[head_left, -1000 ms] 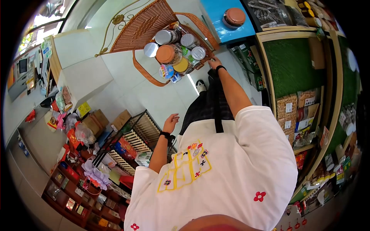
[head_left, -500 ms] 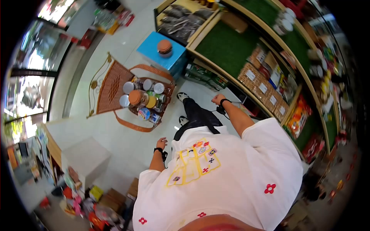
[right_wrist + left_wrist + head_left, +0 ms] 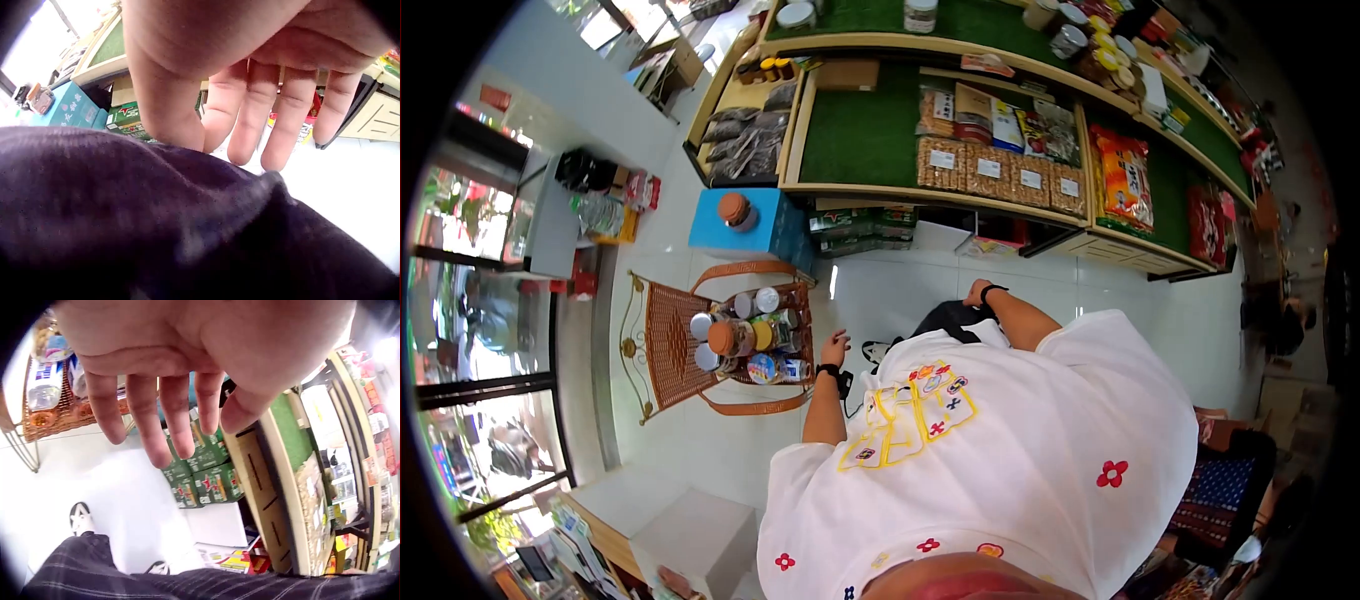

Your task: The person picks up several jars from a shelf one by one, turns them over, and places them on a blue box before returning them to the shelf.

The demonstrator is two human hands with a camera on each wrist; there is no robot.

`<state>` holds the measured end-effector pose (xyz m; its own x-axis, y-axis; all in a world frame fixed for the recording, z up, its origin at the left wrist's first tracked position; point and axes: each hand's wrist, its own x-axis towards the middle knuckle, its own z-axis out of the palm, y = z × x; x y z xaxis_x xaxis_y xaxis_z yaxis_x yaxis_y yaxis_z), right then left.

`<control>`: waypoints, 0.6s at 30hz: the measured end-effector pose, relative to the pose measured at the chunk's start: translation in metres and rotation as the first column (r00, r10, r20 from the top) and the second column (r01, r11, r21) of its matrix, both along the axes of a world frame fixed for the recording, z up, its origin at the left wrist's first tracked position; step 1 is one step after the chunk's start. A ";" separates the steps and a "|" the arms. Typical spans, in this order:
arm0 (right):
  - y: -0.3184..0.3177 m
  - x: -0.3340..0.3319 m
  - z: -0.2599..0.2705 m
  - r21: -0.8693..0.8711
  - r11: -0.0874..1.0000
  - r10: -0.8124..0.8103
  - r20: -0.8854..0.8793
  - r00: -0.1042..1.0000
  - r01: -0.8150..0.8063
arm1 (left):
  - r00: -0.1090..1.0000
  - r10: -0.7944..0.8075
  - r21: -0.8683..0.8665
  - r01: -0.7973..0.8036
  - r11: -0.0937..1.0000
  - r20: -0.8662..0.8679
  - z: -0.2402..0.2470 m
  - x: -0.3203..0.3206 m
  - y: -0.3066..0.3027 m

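Observation:
My left hand (image 3: 835,348) is beside the front of a wicker chair (image 3: 665,345) and holds nothing. In the left wrist view its fingers (image 3: 147,419) hang loosely spread, the thumb apart. Several lidded jars crowd the chair seat, among them an orange-lidded jar (image 3: 723,338) and a yellow-lidded one (image 3: 761,335). By my thigh hangs my right hand (image 3: 977,292), its palm bare. The right wrist view has its fingers (image 3: 249,119) loosely bent above the dark trousers (image 3: 156,206), with nothing between them.
A blue box (image 3: 765,235) beside the chair carries another orange-lidded jar (image 3: 737,212). Green cartons (image 3: 860,230) are stacked under a wooden display shelf (image 3: 940,195) lined with green turf and holding packaged food. A white box (image 3: 695,540) stands at the lower left.
My body has turned right, bringing the shelf across the front and the chair to the left. The right hand has left the chair's edge and dropped to my side.

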<state>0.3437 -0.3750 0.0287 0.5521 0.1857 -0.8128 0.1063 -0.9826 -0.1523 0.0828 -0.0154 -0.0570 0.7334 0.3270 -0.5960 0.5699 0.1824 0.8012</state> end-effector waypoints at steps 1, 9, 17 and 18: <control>-0.002 0.003 0.000 -0.032 0.999 0.030 0.007 1.000 -0.030 | 1.000 0.013 -0.004 -0.012 1.000 0.019 0.009 0.009 -0.004; -0.014 0.007 0.003 0.443 0.893 -0.012 0.205 0.979 -0.082 | 0.972 -0.089 0.046 0.102 0.994 -0.219 0.009 -0.056 -0.061; -0.168 -0.029 -0.031 0.436 0.881 -0.257 0.120 0.959 0.181 | 0.850 -0.416 0.186 0.488 0.853 -0.322 0.009 -0.097 -0.171; -0.197 -0.035 -0.048 0.364 0.916 -0.231 0.129 0.964 0.171 | 0.857 -0.396 0.241 0.482 0.843 -0.329 0.020 -0.089 -0.183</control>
<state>0.3089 -0.5722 -0.0189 0.7286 0.3097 -0.6109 -0.0345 -0.8741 -0.4844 -0.0067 -0.1985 -0.0372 0.6779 0.2030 -0.7066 0.7220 -0.3647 0.5879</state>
